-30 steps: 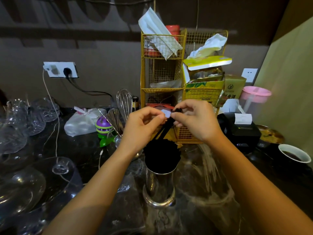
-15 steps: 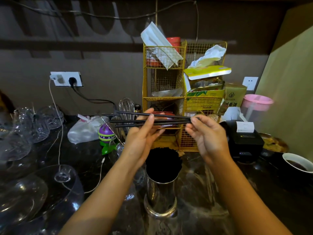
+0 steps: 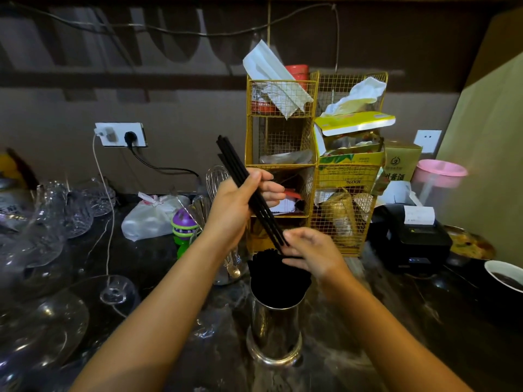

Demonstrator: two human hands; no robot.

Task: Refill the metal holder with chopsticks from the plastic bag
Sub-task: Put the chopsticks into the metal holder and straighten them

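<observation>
Now the left hand (image 3: 235, 210) clamps a slanted bundle of black chopsticks (image 3: 243, 176); the right hand (image 3: 311, 250) pinches their lower ends above the full metal holder (image 3: 276, 332).

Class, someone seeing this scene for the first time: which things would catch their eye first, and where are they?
A bundle of black chopsticks, held tilted at centre by the left hand and right hand. Below stands a shiny metal holder, packed with chopsticks. Behind rises a cluttered yellow wire rack.
</observation>
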